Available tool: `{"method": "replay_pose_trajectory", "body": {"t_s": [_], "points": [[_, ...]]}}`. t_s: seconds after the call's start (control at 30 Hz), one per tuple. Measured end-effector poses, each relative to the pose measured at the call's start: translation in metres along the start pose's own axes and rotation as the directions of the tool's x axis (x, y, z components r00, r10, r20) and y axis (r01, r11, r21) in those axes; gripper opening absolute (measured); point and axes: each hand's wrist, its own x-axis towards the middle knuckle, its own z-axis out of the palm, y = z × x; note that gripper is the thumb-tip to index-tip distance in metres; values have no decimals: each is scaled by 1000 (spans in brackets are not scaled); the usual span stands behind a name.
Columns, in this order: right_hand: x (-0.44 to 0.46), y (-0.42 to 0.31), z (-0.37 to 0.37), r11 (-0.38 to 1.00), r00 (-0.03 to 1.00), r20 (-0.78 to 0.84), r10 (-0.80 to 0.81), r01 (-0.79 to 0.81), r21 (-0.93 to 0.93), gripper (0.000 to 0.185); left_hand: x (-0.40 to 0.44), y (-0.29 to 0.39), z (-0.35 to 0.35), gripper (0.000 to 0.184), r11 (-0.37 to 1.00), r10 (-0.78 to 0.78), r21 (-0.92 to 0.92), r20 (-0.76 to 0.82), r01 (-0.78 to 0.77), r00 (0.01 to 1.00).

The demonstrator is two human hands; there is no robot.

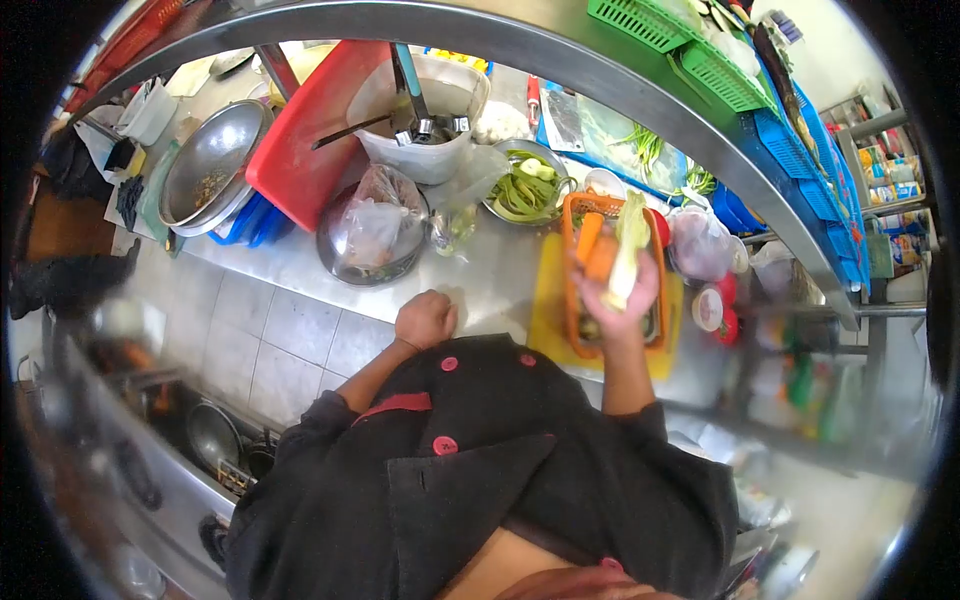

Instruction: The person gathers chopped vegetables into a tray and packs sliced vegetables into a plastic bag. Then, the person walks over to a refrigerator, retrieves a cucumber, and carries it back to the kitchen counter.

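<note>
My right hand (630, 300) holds a pale green and white leafy stalk (626, 260) upright above an orange basket (571, 300). Carrots (589, 238) show in the basket, left of the stalk. Under the basket lies a yellow cutting board (548, 300). My left hand (427, 318) rests, fingers curled into a fist, at the front edge of the steel counter (480, 290); nothing shows in it.
Behind stand a bowl of green pieces (525, 185), a white tub (420, 160) with utensils, a red bin (300, 150) and a dark bowl with plastic bags (375, 225). A metal bowl (210, 170) sits far left. A steel shelf rail (600, 65) arches overhead.
</note>
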Motion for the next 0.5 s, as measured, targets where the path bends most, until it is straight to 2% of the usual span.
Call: {"method": "replay_pose_trajectory", "body": {"t_s": [0.13, 0.2, 0.23, 0.3, 0.33, 0.4, 0.47, 0.5], "points": [[-4, -3, -10, 998, 996, -87, -14, 9, -61, 60, 0, 2, -2, 15, 1000, -1, -2, -11, 1, 1000], [-9, -6, -10, 979, 993, -105, -44, 22, -201, 54, 0, 3, -2, 15, 1000, -7, 28, -3, 7, 1000], [-12, -5, -10, 979, 993, -111, -49, 26, -200, 54, 0, 5, -2, 15, 998, -10, 56, 8, 9, 1000], [-17, -4, -10, 845, 967, -225, -120, -19, -535, 47, -1, 6, -1, 15, 999, -9, 52, 8, 8, 1000], [-22, -11, -24, 768, 946, -323, 39, -235, -596, 44, 1, 7, -1, 15, 999, -9, 48, 0, 9, 1000], [-20, 3, 1, 541, 900, -431, 70, -397, -741, 44, 1, 7, 0, 15, 998, 19, 56, 21, -21, 1000], [-26, 21, 33, 571, 935, -349, 65, -322, -755, 45, 2, 9, 2, 15, 996, 47, 70, 37, -49, 998], [-25, 24, 43, 333, 924, -374, 79, -378, -864, 46, 2, 10, 2, 16, 997, 16, 78, 22, -18, 1000]]}}
